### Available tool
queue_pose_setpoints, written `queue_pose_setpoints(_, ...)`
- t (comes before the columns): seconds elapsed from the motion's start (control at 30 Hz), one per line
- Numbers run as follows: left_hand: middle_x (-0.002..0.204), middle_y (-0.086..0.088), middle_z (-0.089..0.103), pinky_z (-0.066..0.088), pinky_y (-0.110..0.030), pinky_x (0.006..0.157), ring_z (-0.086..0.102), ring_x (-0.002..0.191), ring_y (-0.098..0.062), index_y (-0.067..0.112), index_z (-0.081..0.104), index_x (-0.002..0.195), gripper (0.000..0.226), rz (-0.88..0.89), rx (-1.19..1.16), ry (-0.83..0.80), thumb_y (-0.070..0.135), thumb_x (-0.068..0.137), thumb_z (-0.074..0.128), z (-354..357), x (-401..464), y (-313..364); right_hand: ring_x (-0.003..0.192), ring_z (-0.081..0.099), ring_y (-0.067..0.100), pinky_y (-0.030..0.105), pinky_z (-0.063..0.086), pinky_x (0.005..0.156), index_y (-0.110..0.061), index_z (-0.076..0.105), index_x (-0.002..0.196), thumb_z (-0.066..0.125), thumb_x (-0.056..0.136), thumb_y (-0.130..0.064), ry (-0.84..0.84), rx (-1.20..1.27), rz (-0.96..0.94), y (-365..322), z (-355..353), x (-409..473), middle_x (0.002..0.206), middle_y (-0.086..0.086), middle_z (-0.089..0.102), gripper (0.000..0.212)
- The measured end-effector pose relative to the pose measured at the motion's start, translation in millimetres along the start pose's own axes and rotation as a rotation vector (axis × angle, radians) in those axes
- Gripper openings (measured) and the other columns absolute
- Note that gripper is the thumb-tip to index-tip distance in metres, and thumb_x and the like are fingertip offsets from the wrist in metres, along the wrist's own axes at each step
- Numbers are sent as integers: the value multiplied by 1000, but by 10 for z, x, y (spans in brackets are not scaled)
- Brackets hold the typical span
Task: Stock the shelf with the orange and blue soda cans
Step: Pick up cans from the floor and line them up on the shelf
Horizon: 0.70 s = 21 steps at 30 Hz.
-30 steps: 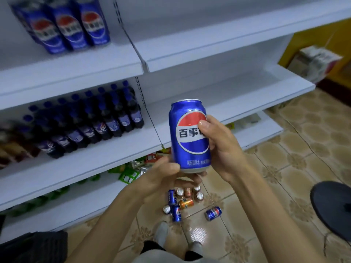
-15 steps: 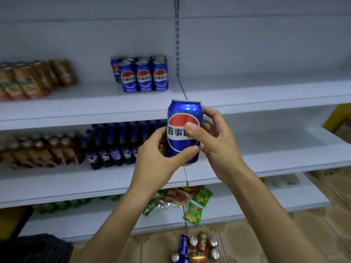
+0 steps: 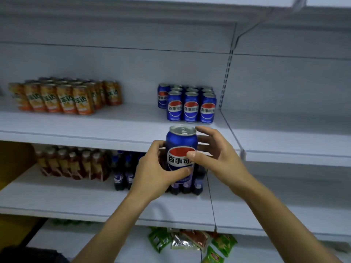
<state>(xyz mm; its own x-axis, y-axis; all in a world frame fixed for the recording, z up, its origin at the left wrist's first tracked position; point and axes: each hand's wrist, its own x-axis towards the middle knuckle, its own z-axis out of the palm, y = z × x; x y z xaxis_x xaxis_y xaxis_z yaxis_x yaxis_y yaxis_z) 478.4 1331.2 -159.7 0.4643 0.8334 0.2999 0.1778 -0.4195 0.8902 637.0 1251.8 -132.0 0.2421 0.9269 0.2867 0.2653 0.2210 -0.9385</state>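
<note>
White shelf (image 3: 117,128) boards fill the frame. Orange cans (image 3: 62,96) stand at the upper left, blue cans (image 3: 190,105) near the middle. I hold one blue can (image 3: 180,152) upright in the middle of the frame, just below them. My left hand (image 3: 155,171) wraps around it, and my right hand (image 3: 214,158) pinches its side.

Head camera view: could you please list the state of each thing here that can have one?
Held blue can: upright, unopened, in front of the shelf edge, not yet set down.
Left hand: grips the can's lower body.
Right hand: thumb on the can's label, fingers spread behind it.
Blue cans: upright in rows on the shelf.
Orange cans: upright, grouped at left.
</note>
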Motion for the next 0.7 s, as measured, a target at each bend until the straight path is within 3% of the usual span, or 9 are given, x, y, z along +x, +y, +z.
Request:
queue_pose_setpoints(0.17,102,20,61,50,-12,73,60,91,9,30,47,110,64,13,19,26,35,60,86,-427,831,-346,120,48,-2,14,40,96,-37,44,136,70,85,-35,28,-537,-233,18,324,881,134,-16,50,57)
queue_pose_setpoints(0.3,101,15,61,54,-28,80,62,93,-6,23,46,111,71,9,75,20,38,56,89,-725,1698,-585,126,46,14,38,41,103,-26,50,137,63,88,-38,67,-916,-363,-10,504,1668,137,-4,50,52)
queue_pose_setpoints(0.37,98,11,61,55,-32,79,63,91,-10,20,44,108,71,-6,100,-4,33,56,90,-787,2141,-695,121,52,19,41,43,100,-21,58,131,54,90,-44,28,-1018,-361,-69,505,2077,132,-1,58,47)
queue_pose_setpoints(0.47,98,5,61,54,-33,74,63,88,-16,17,41,103,70,-25,130,-15,31,55,90,-743,2712,-863,92,61,24,40,49,81,-16,68,99,42,98,-42,-29,-1062,-260,-121,468,2626,100,3,70,37)
queue_pose_setpoints(0.53,96,6,57,48,-24,66,59,84,-14,19,39,101,68,-56,119,-46,31,57,90,-667,2993,-950,79,57,26,38,44,72,-16,58,82,35,102,-38,-79,-1116,-67,-121,434,2919,82,4,61,38)
queue_pose_setpoints(0.6,97,6,55,42,-19,61,56,84,-13,18,38,102,67,-65,111,-93,29,59,89,-577,3214,-1033,90,59,28,37,42,77,-16,60,95,30,103,-37,-119,-1194,63,-79,411,3144,95,7,63,37)
queue_pose_setpoints(0.7,100,4,55,44,-24,69,57,87,-14,15,38,103,68,-53,77,-115,28,60,89,-452,3436,-1164,102,57,26,33,40,82,-19,58,124,29,104,-38,-135,-1241,152,18,379,3379,120,9,62,40)
